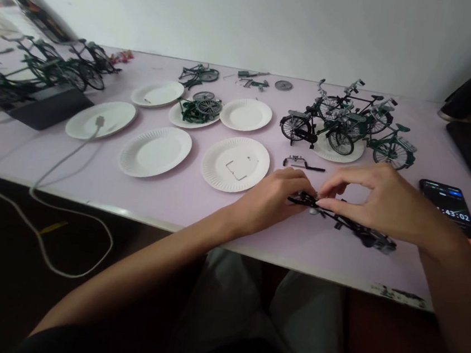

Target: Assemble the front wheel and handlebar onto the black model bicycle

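A black model bicycle [354,227] lies tilted low over the front of the table. My left hand [273,197] is closed around its left end, the fingertips partly hidden. My right hand [378,200] pinches the same end with thumb and forefinger, close to the left fingertips; whether a small part sits in that pinch cannot be made out. Just beyond my hands lie model bicycle handlebars [295,160] and a thin black strip [314,168]. Left of my left hand, a paper plate [214,174] holds a bent thin wire [235,172] and tiny bits.
Finished-looking model bicycles [342,117] crowd the back right; more bicycles [45,64] stand at the far left behind a dark box [53,105]. Several paper plates [156,154] cover the middle. A phone [446,207] lies at right. A white cable [57,169] hangs over the edge.
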The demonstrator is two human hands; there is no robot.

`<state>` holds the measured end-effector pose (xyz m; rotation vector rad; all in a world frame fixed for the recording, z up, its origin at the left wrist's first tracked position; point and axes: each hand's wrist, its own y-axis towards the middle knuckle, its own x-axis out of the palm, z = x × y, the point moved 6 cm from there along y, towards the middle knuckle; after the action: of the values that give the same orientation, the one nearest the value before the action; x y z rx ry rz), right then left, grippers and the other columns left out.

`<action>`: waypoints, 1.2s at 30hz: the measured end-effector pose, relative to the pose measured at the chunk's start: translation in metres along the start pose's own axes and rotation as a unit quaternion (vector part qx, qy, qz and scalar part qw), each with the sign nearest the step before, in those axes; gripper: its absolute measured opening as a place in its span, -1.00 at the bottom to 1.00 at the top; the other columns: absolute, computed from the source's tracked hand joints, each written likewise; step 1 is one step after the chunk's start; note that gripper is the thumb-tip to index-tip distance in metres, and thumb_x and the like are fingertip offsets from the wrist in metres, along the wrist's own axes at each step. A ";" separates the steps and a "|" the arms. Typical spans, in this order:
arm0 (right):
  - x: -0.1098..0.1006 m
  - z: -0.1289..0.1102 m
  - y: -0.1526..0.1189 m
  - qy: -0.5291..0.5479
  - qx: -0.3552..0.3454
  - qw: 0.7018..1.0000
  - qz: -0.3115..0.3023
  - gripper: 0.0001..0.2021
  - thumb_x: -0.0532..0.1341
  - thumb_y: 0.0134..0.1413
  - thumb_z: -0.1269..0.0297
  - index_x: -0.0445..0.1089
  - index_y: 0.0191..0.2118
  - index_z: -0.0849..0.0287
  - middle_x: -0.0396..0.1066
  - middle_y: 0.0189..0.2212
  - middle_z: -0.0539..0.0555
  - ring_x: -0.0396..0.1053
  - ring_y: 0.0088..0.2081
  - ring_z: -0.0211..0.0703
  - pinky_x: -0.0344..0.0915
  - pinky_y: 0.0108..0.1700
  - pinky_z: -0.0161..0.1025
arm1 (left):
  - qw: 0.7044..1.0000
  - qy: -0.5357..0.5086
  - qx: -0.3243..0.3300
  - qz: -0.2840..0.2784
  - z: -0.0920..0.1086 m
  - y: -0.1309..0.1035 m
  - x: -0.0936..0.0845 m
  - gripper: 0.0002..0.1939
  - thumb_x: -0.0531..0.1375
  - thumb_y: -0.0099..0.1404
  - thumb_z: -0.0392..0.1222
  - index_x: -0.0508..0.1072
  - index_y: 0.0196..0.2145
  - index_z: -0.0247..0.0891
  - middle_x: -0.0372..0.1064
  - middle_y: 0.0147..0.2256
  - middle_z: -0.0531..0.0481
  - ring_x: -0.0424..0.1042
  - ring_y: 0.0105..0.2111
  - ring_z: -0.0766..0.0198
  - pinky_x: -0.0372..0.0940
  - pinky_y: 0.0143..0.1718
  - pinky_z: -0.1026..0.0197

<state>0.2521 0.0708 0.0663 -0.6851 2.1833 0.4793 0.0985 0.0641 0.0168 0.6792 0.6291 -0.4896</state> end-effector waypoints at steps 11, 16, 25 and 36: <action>-0.013 0.011 -0.002 0.016 0.039 0.993 0.112 -0.82 0.35 0.14 0.04 0.62 -0.28 -0.01 0.62 -0.29 0.01 0.54 -0.27 -0.04 0.44 -0.23 -0.11 | 0.984 -0.128 -0.118 0.047 -0.004 -0.002 -0.019 -0.86 0.30 0.33 -0.15 0.57 -0.22 -0.28 0.55 -0.31 0.01 0.47 -0.33 0.32 0.34 -0.28 0.31; -0.009 0.014 0.000 0.073 0.071 0.988 0.112 -0.75 0.29 0.20 0.00 0.57 -0.34 0.04 0.58 -0.41 0.05 0.51 -0.36 -0.06 0.42 -0.30 -0.09 | 0.966 -0.183 -0.168 0.067 -0.014 -0.006 -0.020 -0.74 0.33 0.31 -0.01 0.59 -0.29 -0.30 0.53 -0.37 0.00 0.38 -0.44 0.35 0.27 -0.40 0.31; -0.006 0.012 0.003 0.101 0.064 0.984 0.129 -0.75 0.31 0.19 0.05 0.54 -0.36 0.11 0.54 -0.44 0.04 0.45 -0.40 -0.16 0.36 -0.33 -0.18 | 0.970 -0.167 -0.169 0.050 -0.010 -0.006 -0.017 -0.76 0.31 0.33 -0.03 0.56 -0.30 -0.30 0.50 -0.41 0.04 0.33 -0.46 0.38 0.23 -0.43 0.33; -0.008 0.036 -0.001 0.048 0.101 0.990 0.092 -0.66 0.32 0.16 0.02 0.44 0.00 0.02 0.52 0.00 0.11 0.47 0.03 0.10 0.38 0.03 0.01 | 0.942 -0.241 -0.201 0.119 -0.019 -0.002 -0.024 -0.76 0.36 0.28 -0.05 0.53 -0.33 -0.31 0.46 -0.42 0.01 0.36 -0.44 0.36 0.30 -0.40 0.31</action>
<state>0.2769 0.0919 0.0500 -0.4070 2.3589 0.3186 0.0732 0.0812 0.0208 0.2221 0.1665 -0.2716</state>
